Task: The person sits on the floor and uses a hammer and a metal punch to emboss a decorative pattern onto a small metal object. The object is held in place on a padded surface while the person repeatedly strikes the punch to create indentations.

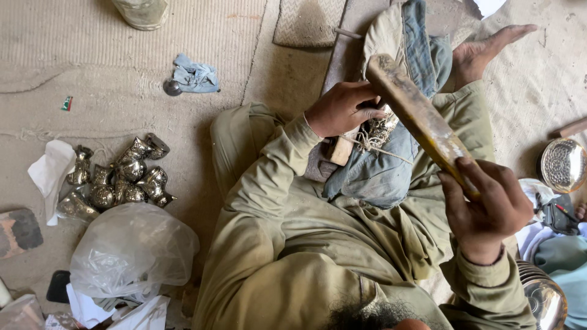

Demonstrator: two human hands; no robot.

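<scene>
**Working a small metal piece on the lap**

Head view: the person is sitting on a mat. The left hand is closing round a small silvery piece, tied with string, on a blue cloth over the knee. The right hand is wrapping shut on a long wooden tool that is crossing the piece; whether it is touching is hard to tell. Doing this well probably means pinning the piece firmly and keeping fingers off the tool's path. Similar pieces are lying by the mat's left edge.
</scene>
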